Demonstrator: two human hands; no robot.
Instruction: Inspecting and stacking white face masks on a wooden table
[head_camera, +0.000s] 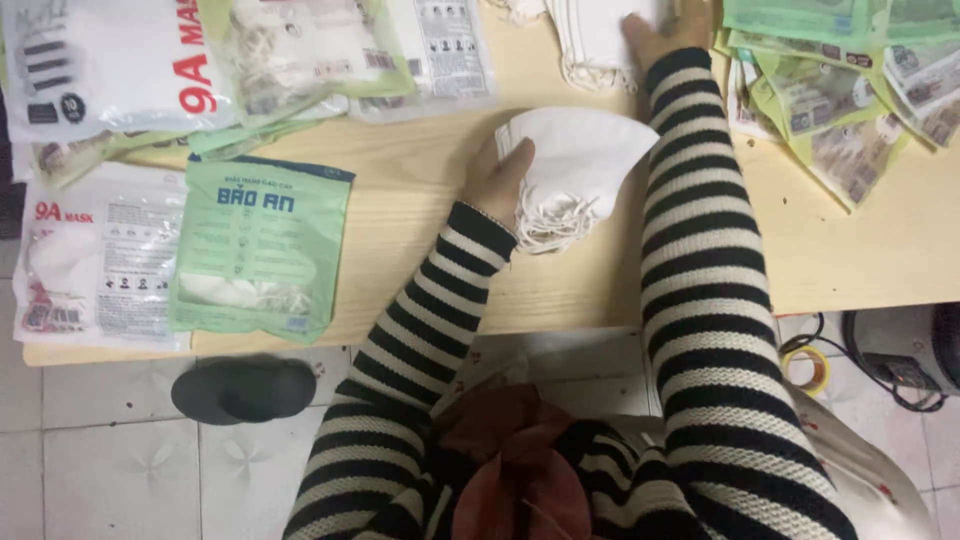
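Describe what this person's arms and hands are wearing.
Both arms are covered by long knitted sleeves with black and cream horizontal stripes, ribbed in texture and ending in snug cuffs at the wrists. The left hand and right hand are bare: no gloves, and no rings, watch or bracelet show.

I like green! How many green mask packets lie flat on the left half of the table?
1: the green mask packet beside the left hand. Other green edges peek from under white packets above it, partly hidden.
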